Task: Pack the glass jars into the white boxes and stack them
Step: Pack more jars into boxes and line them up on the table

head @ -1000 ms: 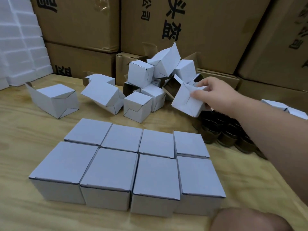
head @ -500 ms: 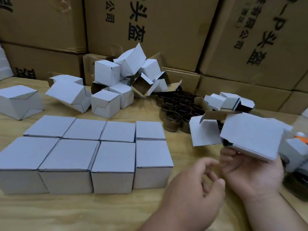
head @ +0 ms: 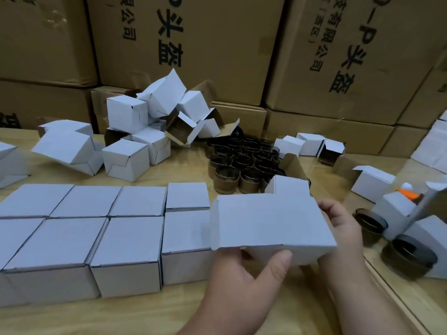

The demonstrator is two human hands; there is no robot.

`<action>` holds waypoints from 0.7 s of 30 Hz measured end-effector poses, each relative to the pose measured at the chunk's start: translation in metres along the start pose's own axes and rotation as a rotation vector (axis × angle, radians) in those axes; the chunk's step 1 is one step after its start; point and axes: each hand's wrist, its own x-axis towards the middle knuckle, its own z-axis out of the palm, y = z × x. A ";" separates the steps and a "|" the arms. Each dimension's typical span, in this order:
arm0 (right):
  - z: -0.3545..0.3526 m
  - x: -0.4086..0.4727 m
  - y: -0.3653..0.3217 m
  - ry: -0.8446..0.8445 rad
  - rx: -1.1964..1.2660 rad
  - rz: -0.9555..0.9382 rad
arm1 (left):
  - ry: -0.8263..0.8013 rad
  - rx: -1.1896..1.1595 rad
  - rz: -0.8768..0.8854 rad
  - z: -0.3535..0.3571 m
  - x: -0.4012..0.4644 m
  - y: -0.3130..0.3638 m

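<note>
Glass jars, short round amber ones with dark rims, stand clustered on the pale wooden desk just beyond my hands, none of them touched. Between my hands I hold a small white cardboard box, raised off the desk and tilted, with its flap open on the far side. My left hand grips the box from underneath at its near edge, thumb curled up against the front face. My right hand grasps the box's right end, fingers wrapped round the far corner and palm against the side. Immediately left of my left hand sits a neat block of closed white boxes, two rows deep, packed edge to edge, and the held box overlaps the block's right end from my viewpoint; I cannot tell whether they touch. Further out, beyond that block and left of the jars, a loose heap of folded white boxes lies tumbled, some tipped on their sides with open mouths. To the right of my right hand, a few more white boxes and two separate dark-rimmed jars rest near the desk's edge, with a small orange and white object partly hidden among them. Large brown corrugated cartons printed with black characters are stacked as a wall behind everything.
</note>
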 end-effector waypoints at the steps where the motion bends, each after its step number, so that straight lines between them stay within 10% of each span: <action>1: 0.001 0.003 0.005 0.028 -0.015 -0.069 | 0.027 0.023 0.011 0.001 -0.001 0.000; 6: 0.007 0.022 0.007 0.143 -0.443 -0.317 | 0.061 0.232 0.183 0.002 -0.002 0.007; 12: 0.016 0.079 -0.020 -0.113 -0.906 0.069 | 0.111 0.315 0.280 0.009 -0.012 0.011; 21: 0.031 0.093 -0.050 -0.377 -1.446 0.112 | 0.150 0.450 0.599 0.008 0.001 0.015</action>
